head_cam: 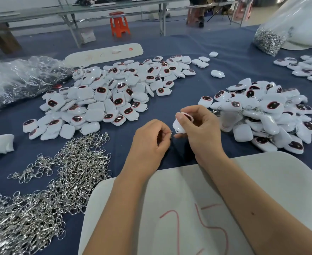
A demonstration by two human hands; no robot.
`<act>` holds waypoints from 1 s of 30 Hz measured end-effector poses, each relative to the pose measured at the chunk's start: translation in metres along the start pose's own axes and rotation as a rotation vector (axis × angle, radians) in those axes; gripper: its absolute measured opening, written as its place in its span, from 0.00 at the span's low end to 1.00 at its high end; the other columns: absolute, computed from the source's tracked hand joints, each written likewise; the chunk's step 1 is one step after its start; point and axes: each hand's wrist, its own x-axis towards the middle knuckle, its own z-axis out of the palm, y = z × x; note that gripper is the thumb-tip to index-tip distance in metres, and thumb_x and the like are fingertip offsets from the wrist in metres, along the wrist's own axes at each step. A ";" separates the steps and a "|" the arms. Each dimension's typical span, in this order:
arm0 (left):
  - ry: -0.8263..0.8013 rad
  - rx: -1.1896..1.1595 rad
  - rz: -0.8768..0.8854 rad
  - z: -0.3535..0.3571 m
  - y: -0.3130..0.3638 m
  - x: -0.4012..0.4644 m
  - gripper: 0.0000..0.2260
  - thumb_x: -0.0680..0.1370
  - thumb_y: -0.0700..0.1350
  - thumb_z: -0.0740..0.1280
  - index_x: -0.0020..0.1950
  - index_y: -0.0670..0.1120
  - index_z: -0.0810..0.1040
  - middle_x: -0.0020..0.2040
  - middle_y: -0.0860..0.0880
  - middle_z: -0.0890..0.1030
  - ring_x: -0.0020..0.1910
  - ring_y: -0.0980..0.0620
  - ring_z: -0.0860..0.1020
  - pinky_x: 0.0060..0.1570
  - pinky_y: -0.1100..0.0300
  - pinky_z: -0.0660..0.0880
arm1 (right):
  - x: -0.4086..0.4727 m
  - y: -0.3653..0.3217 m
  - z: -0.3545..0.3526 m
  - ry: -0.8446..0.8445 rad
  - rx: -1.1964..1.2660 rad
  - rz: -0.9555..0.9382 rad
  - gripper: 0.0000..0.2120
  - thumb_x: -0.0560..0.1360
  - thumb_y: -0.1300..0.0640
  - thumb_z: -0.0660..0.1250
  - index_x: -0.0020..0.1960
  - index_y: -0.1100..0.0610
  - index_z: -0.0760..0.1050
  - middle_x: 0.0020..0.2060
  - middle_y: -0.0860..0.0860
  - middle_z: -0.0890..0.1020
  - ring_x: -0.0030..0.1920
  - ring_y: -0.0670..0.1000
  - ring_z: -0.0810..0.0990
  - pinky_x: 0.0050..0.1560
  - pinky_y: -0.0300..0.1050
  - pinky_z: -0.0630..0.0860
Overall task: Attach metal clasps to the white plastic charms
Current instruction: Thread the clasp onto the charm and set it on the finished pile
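Right hand (201, 126) grips 1 charm (179, 126), left hand (149, 142) pinches 1 clasp (171, 134); right pile (265, 115) appears clasped, larger left pile (103, 96) remains.

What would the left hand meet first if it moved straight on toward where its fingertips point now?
Probably the white charm held by the right hand: the left hand, pinching a metal clasp, points right at it, almost touching.
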 end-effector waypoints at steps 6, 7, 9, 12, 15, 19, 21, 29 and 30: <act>-0.040 -0.051 -0.015 0.003 0.001 0.000 0.08 0.76 0.39 0.67 0.42 0.52 0.76 0.40 0.55 0.79 0.41 0.50 0.77 0.39 0.64 0.73 | 0.005 0.004 -0.003 0.202 -0.226 -0.048 0.07 0.74 0.49 0.76 0.42 0.49 0.79 0.36 0.47 0.83 0.37 0.51 0.81 0.39 0.52 0.83; -0.049 -0.064 -0.018 0.003 0.001 -0.001 0.08 0.76 0.40 0.66 0.42 0.53 0.76 0.40 0.55 0.79 0.42 0.50 0.78 0.40 0.63 0.74 | 0.006 0.004 -0.003 0.185 -0.235 -0.050 0.05 0.75 0.50 0.75 0.43 0.49 0.80 0.36 0.46 0.83 0.38 0.49 0.81 0.42 0.53 0.83; -0.070 -0.080 -0.017 0.004 0.001 -0.001 0.08 0.76 0.40 0.66 0.42 0.53 0.76 0.41 0.55 0.79 0.42 0.50 0.78 0.41 0.58 0.76 | 0.007 0.004 -0.003 0.149 -0.280 -0.069 0.05 0.76 0.51 0.74 0.42 0.49 0.83 0.36 0.44 0.84 0.38 0.45 0.80 0.44 0.48 0.80; -0.089 -0.084 -0.008 0.006 0.003 -0.002 0.08 0.76 0.38 0.66 0.42 0.51 0.76 0.41 0.55 0.79 0.41 0.49 0.77 0.42 0.56 0.75 | 0.007 0.004 -0.002 0.124 -0.367 -0.101 0.06 0.76 0.53 0.75 0.40 0.50 0.83 0.34 0.41 0.84 0.37 0.41 0.79 0.42 0.35 0.74; -0.086 -0.088 -0.012 0.007 0.005 -0.002 0.08 0.76 0.37 0.66 0.42 0.51 0.76 0.40 0.55 0.78 0.40 0.50 0.76 0.40 0.59 0.75 | 0.005 0.004 -0.002 0.120 -0.405 -0.099 0.07 0.75 0.55 0.74 0.39 0.50 0.83 0.33 0.39 0.83 0.36 0.40 0.79 0.41 0.31 0.73; -0.088 -0.071 -0.026 0.006 0.006 -0.003 0.09 0.76 0.37 0.67 0.42 0.51 0.75 0.40 0.55 0.78 0.40 0.51 0.76 0.38 0.63 0.73 | 0.003 0.001 -0.001 0.112 -0.431 -0.099 0.06 0.75 0.55 0.74 0.39 0.50 0.84 0.34 0.42 0.84 0.38 0.42 0.81 0.43 0.35 0.75; -0.085 -0.060 -0.032 0.007 0.006 -0.003 0.09 0.76 0.36 0.67 0.42 0.50 0.75 0.40 0.55 0.78 0.39 0.50 0.76 0.38 0.62 0.73 | 0.003 0.000 -0.001 0.104 -0.440 -0.108 0.07 0.75 0.56 0.74 0.38 0.50 0.83 0.34 0.41 0.84 0.37 0.41 0.81 0.42 0.33 0.74; -0.058 -0.033 -0.092 0.009 0.005 -0.005 0.08 0.76 0.36 0.67 0.41 0.49 0.76 0.39 0.54 0.78 0.39 0.52 0.75 0.36 0.63 0.72 | -0.003 -0.004 0.001 0.112 -0.506 -0.169 0.06 0.76 0.58 0.74 0.40 0.53 0.83 0.34 0.44 0.84 0.38 0.44 0.81 0.44 0.38 0.76; -0.056 -0.027 -0.106 0.009 0.005 -0.005 0.08 0.76 0.36 0.67 0.41 0.49 0.76 0.39 0.54 0.78 0.39 0.52 0.75 0.37 0.63 0.72 | -0.004 -0.005 0.002 0.114 -0.527 -0.193 0.06 0.76 0.58 0.74 0.40 0.54 0.83 0.34 0.43 0.84 0.39 0.45 0.81 0.45 0.37 0.76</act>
